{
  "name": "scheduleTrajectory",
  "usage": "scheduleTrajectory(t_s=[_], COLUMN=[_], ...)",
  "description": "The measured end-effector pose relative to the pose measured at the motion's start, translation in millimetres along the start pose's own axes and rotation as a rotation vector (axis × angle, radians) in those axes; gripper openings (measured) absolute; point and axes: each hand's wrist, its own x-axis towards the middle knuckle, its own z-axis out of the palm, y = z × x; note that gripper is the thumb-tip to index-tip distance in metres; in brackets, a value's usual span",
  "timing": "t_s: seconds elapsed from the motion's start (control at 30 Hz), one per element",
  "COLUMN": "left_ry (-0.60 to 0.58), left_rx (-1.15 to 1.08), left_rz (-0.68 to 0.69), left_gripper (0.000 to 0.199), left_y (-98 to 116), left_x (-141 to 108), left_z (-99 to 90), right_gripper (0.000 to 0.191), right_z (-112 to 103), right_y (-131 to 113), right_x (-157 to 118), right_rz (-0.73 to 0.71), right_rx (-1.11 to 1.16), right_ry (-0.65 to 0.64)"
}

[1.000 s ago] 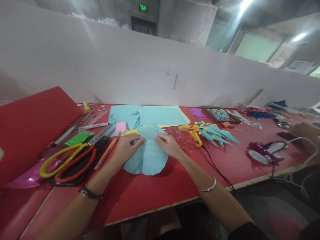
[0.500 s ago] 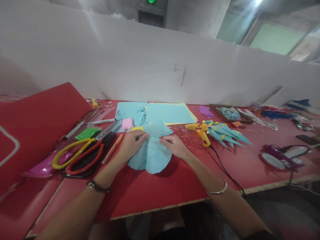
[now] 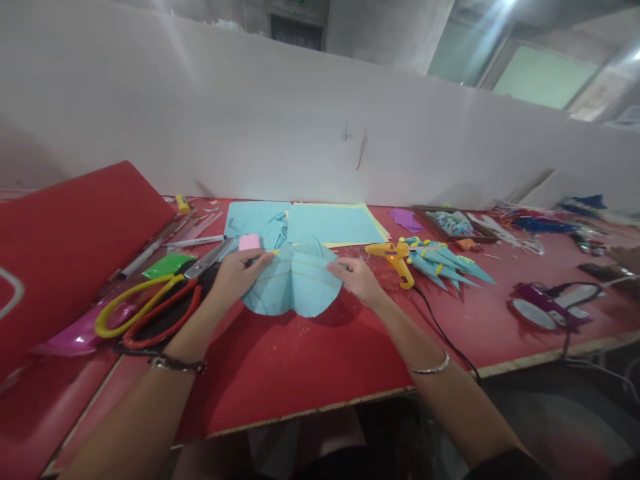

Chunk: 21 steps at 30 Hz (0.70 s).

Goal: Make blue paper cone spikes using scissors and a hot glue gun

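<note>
A light-blue paper cutout (image 3: 295, 283) with scalloped, rounded lobes and a crease down its middle is held up over the red table. My left hand (image 3: 243, 270) pinches its left edge between thumb and fingers. On the opposite edge, my right hand (image 3: 354, 275) grips the paper in the same way. Faint curved lines run across the paper. Just right of my right hand lies a yellow hot glue gun (image 3: 393, 259) with a black cord. Scissors (image 3: 150, 307) with one yellow and one red handle lie left of my left hand.
Blue paper sheets (image 3: 333, 223) lie at the back against the white partition (image 3: 280, 127). Blue paper cones (image 3: 447, 262) with yellow trim sit beside the glue gun. A tray (image 3: 455, 223) of scraps and a purple device (image 3: 547, 307) are at right. A red board (image 3: 85, 220) leans at left.
My hands have moved apart, toward the paper's outer edges. The cutout has been lifted and spread wider, with its lower edge now farther from the table's front edge.
</note>
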Motion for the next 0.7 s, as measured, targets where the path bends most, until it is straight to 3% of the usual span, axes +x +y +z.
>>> scheduleTrajectory(t_s=[0.1, 0.4, 0.57, 0.7], left_ry=[0.036, 0.088, 0.189, 0.215], left_rx=[-0.018, -0.015, -0.069, -0.236], left_rz=[-0.037, -0.032, -0.072, -0.127], left_gripper=[0.034, 0.029, 0.024, 0.025], left_y=[-1.0, -5.1, -7.6, -10.0], left_x=[1.5, 3.3, 4.3, 3.5], left_z=[-1.1, -3.6, -6.3, -2.5], right_gripper=[0.049, 0.045, 0.043, 0.040], right_z=[-0.6, -3.3, -5.0, 1.0], right_y=[-0.5, 4.5, 3.7, 1.7], right_x=[0.0, 4.7, 4.8, 3.9], right_rz=[0.060, -0.055, -0.053, -0.094], right_rx=[0.093, 0.105, 0.084, 0.089], right_ry=[-0.023, 0.067, 0.159, 0.060])
